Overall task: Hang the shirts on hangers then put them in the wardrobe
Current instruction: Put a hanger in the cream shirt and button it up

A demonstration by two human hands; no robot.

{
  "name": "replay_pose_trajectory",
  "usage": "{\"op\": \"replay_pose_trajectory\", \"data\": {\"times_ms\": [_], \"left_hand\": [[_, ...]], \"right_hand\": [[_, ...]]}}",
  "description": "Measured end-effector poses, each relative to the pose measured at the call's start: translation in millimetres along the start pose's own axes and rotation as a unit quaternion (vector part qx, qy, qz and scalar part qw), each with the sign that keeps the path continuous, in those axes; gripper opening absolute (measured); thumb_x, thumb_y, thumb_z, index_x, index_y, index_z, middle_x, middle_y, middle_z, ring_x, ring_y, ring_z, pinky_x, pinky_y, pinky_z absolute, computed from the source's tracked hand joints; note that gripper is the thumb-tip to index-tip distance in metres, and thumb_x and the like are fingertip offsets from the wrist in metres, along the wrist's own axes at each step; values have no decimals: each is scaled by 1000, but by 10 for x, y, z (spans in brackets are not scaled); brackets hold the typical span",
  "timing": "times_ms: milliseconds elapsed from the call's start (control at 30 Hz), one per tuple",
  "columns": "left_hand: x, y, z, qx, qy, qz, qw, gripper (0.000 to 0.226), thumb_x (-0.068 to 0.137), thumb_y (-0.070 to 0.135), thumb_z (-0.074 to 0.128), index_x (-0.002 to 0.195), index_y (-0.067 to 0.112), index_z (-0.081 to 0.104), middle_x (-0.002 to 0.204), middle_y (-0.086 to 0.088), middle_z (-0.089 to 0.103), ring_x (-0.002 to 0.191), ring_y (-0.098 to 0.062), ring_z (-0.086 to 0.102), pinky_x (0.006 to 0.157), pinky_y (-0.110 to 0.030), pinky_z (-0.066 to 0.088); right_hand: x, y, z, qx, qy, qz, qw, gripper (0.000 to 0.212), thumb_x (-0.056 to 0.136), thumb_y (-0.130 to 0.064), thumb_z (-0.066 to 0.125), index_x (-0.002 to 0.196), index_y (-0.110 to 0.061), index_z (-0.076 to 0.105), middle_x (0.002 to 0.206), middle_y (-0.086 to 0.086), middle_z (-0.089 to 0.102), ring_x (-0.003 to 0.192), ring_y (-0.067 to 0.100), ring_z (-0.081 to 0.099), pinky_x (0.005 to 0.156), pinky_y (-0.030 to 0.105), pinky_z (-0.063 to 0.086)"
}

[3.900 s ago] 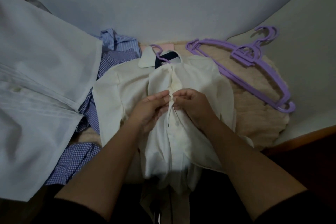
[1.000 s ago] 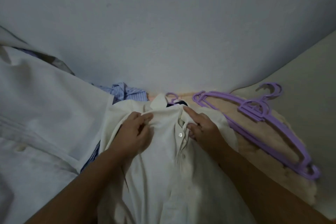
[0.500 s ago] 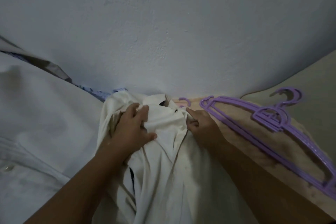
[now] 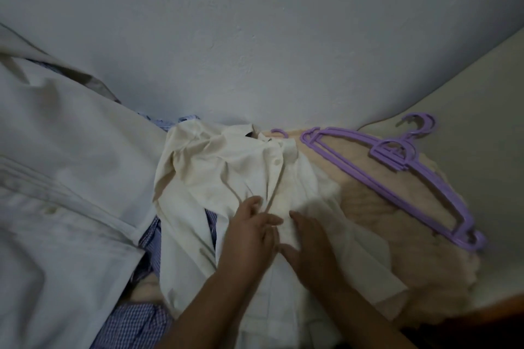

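Two hands (image 4: 279,231) press one cream shirt (image 4: 226,176) beside stacked purple hangers (image 4: 397,167).

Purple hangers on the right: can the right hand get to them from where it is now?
Probably yes. The purple hangers lie uncovered on the beige blanket, to the right of the cream shirt. The right hand rests on that shirt, nothing lying between.
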State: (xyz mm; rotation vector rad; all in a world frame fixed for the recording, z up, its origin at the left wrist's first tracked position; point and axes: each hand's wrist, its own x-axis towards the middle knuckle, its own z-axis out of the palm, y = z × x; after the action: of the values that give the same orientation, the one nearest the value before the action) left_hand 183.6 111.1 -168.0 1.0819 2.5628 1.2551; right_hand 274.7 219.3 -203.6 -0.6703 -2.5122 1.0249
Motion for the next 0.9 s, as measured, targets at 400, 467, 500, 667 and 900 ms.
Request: {"op": "replay_pose_trajectory", "data": {"times_ms": [400,467,500,667,900], "left_hand": [[-350,-120,-188,-169,-63,-212,961,38,88,1,60,109,31,68,83,-3,62,60,-4,52,55,-13,45],[-360,-116,-185,-179,-59,-213,959,37,89,2,59,109,31,67,90,-8,66,67,-9,56,60,-15,47],[-350,-112,-179,-179,-54,-208,960,36,89,3,59,110,31,68,95,-7,67,73,-9,59,63,-14,47],[-134,-59,-128,-131,-43,-145,980,35,92,3,54,111,29,67,107,19,59,93,13,53,75,3,39],[28,-76,50,-130,33,-147,980,35,89,-1,53,106,24,70,104,14,63,92,14,54,82,2,38]], "right_hand": [[-297,-119,-204,41,-93,87,991,43,80,-14,71,122,-19,58,78,-14,46,70,-2,45,64,5,36],[-312,-133,-224,36,-105,87,990,38,79,-22,74,116,-17,63,74,-11,47,67,0,46,64,7,36],[-287,-153,-234,36,-93,88,991,35,80,-25,73,113,-16,65,73,-11,49,68,1,48,65,8,36],[-5,-348,-251,20,-5,49,999,29,92,-21,58,119,-10,64,116,4,65,108,15,57,83,11,31],[376,-279,-49,11,-1,89,996,32,91,-18,59,119,-4,63,117,11,65,110,22,59,95,25,41]]}}
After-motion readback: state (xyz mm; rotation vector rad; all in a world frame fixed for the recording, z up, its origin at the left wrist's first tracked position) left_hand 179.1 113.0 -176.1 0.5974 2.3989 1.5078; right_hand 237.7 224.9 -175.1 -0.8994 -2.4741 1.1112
